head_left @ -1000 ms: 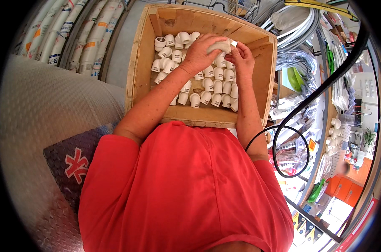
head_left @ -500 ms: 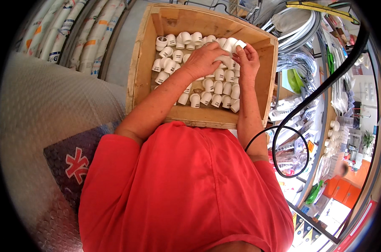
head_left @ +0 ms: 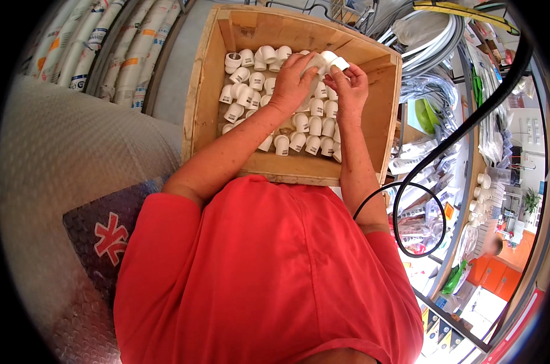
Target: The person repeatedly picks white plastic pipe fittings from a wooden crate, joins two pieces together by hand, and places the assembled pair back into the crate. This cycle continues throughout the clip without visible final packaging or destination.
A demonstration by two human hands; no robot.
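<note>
My left hand (head_left: 293, 82) curls its grip around a white pipe elbow (head_left: 317, 62) at the far right of the wooden crate (head_left: 202, 91); my right hand (head_left: 349, 88) pinches another white fitting (head_left: 337, 62) just beside it; more elbows (head_left: 251, 91) fill the crate below.

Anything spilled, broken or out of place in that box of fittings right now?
Nothing stands out. The white pipe fittings all sit inside the wooden crate, loosely rowed. Left hand and right hand handle fittings at its far side.
</note>
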